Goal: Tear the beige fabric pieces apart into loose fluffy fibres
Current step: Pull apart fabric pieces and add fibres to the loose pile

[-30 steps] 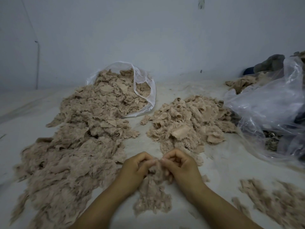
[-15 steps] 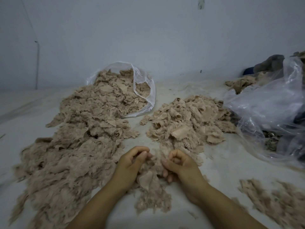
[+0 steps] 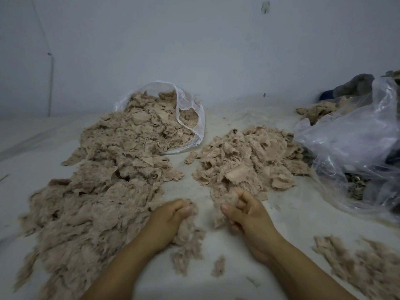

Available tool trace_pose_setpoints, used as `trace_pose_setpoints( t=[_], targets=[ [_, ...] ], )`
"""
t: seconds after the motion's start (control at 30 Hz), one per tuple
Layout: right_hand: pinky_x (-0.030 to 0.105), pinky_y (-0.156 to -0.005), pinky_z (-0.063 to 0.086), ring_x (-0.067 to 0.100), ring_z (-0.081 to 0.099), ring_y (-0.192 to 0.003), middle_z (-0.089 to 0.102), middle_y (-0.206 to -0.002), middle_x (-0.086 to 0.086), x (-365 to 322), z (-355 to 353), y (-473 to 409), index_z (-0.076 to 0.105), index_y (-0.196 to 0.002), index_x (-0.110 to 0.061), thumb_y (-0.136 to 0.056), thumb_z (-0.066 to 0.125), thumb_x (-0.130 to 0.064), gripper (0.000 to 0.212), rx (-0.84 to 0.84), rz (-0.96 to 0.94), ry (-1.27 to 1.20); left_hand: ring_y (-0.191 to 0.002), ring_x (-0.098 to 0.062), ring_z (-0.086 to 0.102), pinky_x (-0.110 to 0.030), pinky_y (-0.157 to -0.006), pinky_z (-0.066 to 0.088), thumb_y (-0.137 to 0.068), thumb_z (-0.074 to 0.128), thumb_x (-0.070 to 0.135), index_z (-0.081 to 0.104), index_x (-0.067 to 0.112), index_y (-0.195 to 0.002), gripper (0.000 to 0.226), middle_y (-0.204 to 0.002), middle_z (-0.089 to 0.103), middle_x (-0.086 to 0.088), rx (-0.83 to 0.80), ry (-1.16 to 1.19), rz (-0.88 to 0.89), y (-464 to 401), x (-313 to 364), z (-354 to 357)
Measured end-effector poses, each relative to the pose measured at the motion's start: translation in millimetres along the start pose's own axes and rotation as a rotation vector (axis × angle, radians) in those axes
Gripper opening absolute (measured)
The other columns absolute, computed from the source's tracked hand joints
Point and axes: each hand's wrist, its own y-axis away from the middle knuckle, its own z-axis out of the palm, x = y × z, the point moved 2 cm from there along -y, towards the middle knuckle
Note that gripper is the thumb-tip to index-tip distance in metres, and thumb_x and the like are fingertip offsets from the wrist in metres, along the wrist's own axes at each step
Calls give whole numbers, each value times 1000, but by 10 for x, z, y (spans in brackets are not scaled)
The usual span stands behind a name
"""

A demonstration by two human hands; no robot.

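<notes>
gripping a torn tuft of beige fluffy fibre (image 3: pixel 188 232) with the left hand (image 3: pixel 167 221), fingers curled round it, tuft trailing down onto the pale surface (image 3: pixel 287 215). clenched likewise on a second beige fibre clump (image 3: pixel 223 202) with the right hand (image 3: pixel 249 213), thumb across the front, clump rising above the knuckles and touching the near edge of the pile behind. hands apart, a bare gap of surface between them; both forearms entering from the lower edge.

lying directly beyond the right hand, a mound of untorn beige fabric pieces (image 3: pixel 244 161), flat scraps visible on top. spread along the left side, a long heap of loose beige fluffy fibres (image 3: pixel 91 202), reaching back into a clear plastic bag lying on its side with mouth open (image 3: pixel 192 118). resting just below the left hand, two small stray fibre tufts (image 3: pixel 218 266). scattered at lower right, blurred, a smaller patch of beige fibres (image 3: pixel 363 263).

standing at far right, a large crumpled clear plastic bag (image 3: pixel 355 148), contents dark and not identifiable. behind it, more beige scraps (image 3: pixel 316 111) and a grey bundle (image 3: pixel 355 85). plain pale wall (image 3: pixel 194 50) at the back.
</notes>
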Motion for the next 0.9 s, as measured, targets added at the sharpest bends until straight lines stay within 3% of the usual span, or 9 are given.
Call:
trace_pose_setpoints(
  t=[0.1, 0.17, 0.23, 0.37, 0.5, 0.57, 0.73, 0.83, 0.9],
  targets=[
    [24, -52, 42, 14, 52, -59, 58, -71, 5, 21, 63, 43, 54, -112, -17, -81, 71, -7, 37, -134, 53, 133, -72, -8, 54, -25, -70, 41, -87, 53, 54, 63, 18, -71, 40, -72, 58, 5, 84, 85, 42, 4, 30, -65],
    [27, -61, 43, 21, 51, -68, 53, -77, 13, 37, 132, 55, 52, -119, -23, -85, 67, -3, 42, -213, 50, 203, -94, 1, 56, -12, -80, 42, -79, 58, 52, 64, 36, -95, 22, -96, 64, 15, -15, 153, 65, 24, 112, -15],
    [29, -66, 42, 23, 50, -74, 52, -83, 16, 47, 165, 53, 46, -126, -28, -87, 62, 1, 51, -261, 56, 211, -101, 7, 55, -7, -82, 42, -79, 64, 38, 58, 43, -111, 33, -108, 61, 27, -127, 221, 86, 60, 164, 62],
    [31, -74, 46, 21, 57, -79, 58, -100, 15, 60, 162, 40, 33, -138, -36, -83, 62, 0, 71, -236, 81, 211, -74, 2, 59, -11, -65, 46, -83, 69, 10, 71, 41, -83, 31, -85, 67, 17, -32, 284, 104, 60, 200, 85],
    [23, -82, 51, 8, 62, -94, 49, -117, 1, 50, 165, 47, 20, -143, -49, -65, 83, -24, 104, -200, -28, 401, -67, -5, 61, -14, -63, 48, -82, 68, 3, 68, 29, -72, 28, -74, 68, 8, 112, 369, 45, 32, 217, 78],
    [21, -75, 52, 4, 62, -83, 54, -105, -3, 57, 196, 45, 25, -140, -48, -71, 81, -17, 95, -132, -99, 505, -57, -10, 59, -20, -55, 49, -81, 70, 5, 66, 22, -70, 20, -66, 64, 3, 128, 500, -53, 19, 202, 100],
    [27, -52, 53, 14, 58, -51, 61, -69, 4, 46, 133, -20, 55, -104, -14, -89, 61, -1, 21, 74, -46, 230, -72, -11, 61, -20, -65, 49, -85, 66, 12, 65, 18, -83, 7, -77, 66, 8, 221, 538, -149, -2, 151, 50],
    [22, -46, 46, 12, 52, -45, 57, -61, 4, 46, 111, -23, 58, -92, -9, -91, 57, 0, 9, 86, -14, 187, -91, -3, 65, -14, -72, 50, -81, 68, 26, 65, 30, -103, 22, -101, 68, 12, 86, 540, -166, 8, 161, 38],
    [21, -44, 43, 10, 51, -45, 56, -56, 1, 49, 109, -25, 59, -92, -9, -93, 55, -3, 7, 92, 2, 173, -85, -5, 66, -15, -70, 51, -73, 76, 23, 65, 31, -103, 33, -97, 69, 11, -7, 533, -164, 27, 187, 69]
  ],
)
